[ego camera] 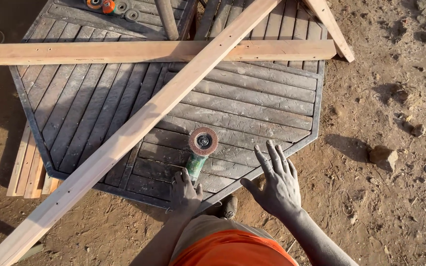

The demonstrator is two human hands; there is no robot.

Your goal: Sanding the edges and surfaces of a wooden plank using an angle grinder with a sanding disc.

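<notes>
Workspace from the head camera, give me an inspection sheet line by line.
Surface: dusty slatted octagonal table top lying on bare dirt.
Job's things: green angle grinder with flap disc, resting on the slats; two long wooden planks crossed, diagonal plank over horizontal plank.
Clutter: spare discs at the far edge.
Grips: left hand on the grinder's body; right hand open, fingers spread, empty.
Cables: nothing seen.
Surroundings: stones, loose soil.

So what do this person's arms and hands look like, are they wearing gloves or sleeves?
No gloves and no sleeves: the left hand and right hand are bare and dusty, with bare forearms. No rings or watch show. An orange garment shows at the bottom edge.
</notes>
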